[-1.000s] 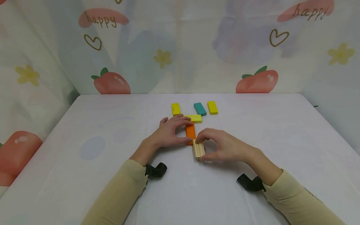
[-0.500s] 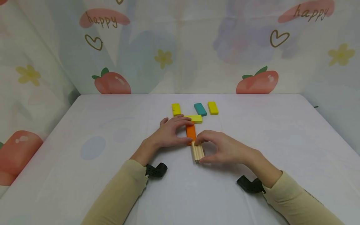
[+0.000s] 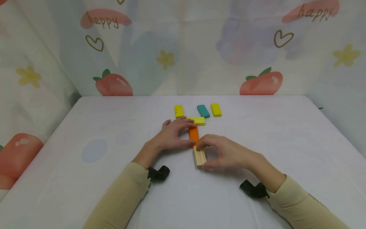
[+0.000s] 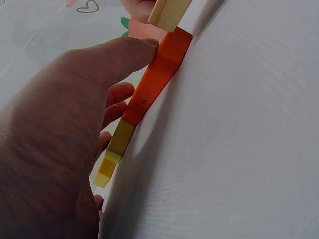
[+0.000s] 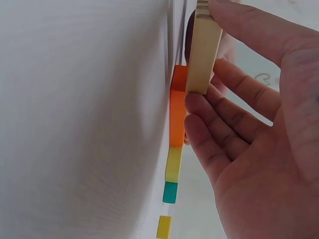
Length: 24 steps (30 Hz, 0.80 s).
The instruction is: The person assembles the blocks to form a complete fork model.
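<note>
Backdrop (image 3: 197,74): cut off at frame edges, "happy" legible twice. Table (image 3: 271,136): near side out of frame. Left hand (image 3: 172,135): thumb and fingers bent about orange piece (image 3: 193,134), partly covering it; one block or two, hard to tell. Right hand (image 3: 228,151): pinching pale wooden blocks (image 3: 199,157), count unclear, at orange piece's near end. Yellow block (image 3: 199,121): partly behind left hand. Dark marks (image 4: 141,103) on orange piece: unreadable.

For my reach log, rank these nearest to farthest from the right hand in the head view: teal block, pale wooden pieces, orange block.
1. Pale wooden pieces: held in the right hand.
2. Orange block: just beyond them, slightly left.
3. Teal block: farthest, well beyond both.
</note>
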Available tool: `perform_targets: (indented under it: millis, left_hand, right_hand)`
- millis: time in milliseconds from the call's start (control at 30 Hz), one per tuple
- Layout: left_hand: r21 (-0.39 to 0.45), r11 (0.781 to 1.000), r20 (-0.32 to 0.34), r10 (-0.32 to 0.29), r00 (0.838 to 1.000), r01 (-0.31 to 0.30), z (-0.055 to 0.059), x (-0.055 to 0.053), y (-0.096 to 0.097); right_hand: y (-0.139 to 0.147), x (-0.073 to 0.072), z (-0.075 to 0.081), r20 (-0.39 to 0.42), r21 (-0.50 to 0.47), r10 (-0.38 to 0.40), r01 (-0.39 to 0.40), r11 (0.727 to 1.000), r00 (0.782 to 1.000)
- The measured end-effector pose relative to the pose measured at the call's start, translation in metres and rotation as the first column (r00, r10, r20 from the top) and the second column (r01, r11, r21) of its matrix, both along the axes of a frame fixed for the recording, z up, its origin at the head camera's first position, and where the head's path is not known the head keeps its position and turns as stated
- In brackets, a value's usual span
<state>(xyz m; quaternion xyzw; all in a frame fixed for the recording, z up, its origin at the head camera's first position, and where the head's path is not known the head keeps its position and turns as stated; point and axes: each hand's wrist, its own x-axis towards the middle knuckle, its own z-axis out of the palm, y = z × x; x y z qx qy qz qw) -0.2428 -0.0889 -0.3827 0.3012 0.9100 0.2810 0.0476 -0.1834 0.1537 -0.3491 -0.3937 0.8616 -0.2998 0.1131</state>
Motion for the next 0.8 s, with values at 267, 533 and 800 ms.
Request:
perform_targets:
  millis: [267, 533, 800]
  left_hand:
    - [0.007, 1.0, 0.001, 0.001, 1.0, -0.001, 0.0002, -0.0001, -0.0007]
    - [0.008, 1.0, 0.006, -0.001, 1.0, 0.001, 0.0012, 0.0002, -0.0009]
    - [0.002, 1.0, -0.001, -0.004, 1.0, 0.004, 0.0006, -0.0002, -0.0003]
  right_hand:
    - [-0.0019, 0.0015, -0.0015, 0.013, 0.022, -0.007, 0.007, 1.0, 1.0]
    - [-0.0028, 0.0026, -0.003, 0.015, 0.043, -0.01, 0.009, 0.999, 1.0]
    - [-0.0048, 0.0048, -0.0062, 0.0, 0.078, -0.016, 0.016, 0.997, 1.0]
